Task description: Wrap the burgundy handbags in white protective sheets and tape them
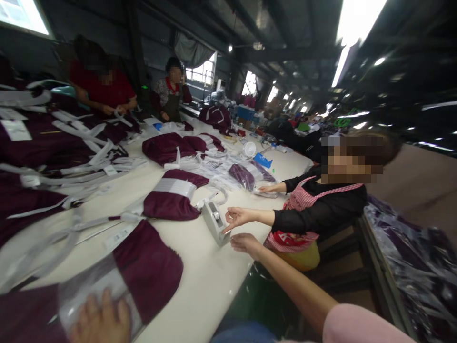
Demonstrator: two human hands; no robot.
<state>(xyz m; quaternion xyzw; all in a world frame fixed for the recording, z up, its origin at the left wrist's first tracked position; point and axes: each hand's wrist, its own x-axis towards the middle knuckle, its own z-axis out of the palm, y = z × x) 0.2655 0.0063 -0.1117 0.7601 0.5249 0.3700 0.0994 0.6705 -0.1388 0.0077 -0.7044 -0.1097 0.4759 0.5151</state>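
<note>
My left hand [102, 317] lies with its fingers spread on a clear plastic and white band around a maroon fabric bag [150, 271], at the bottom left. Stretched towards a grey tape dispenser [211, 221] is my right hand [246, 244], its fingers extended; whether the fingertips touch the dispenser or any tape is unclear. A co-worker's hand [238, 218] reaches the same dispenser from the right, just above mine. Behind the dispenser sits another maroon bag [153, 205] with a pale band around its middle.
Maroon bags with white-wrapped straps [96, 152] are heaped on the left of the white table [200, 286]. The co-worker in a checked apron [296, 209] sits at the right edge. Two people stand across the table. Plastic-wrapped goods [403, 271] lie at the far right.
</note>
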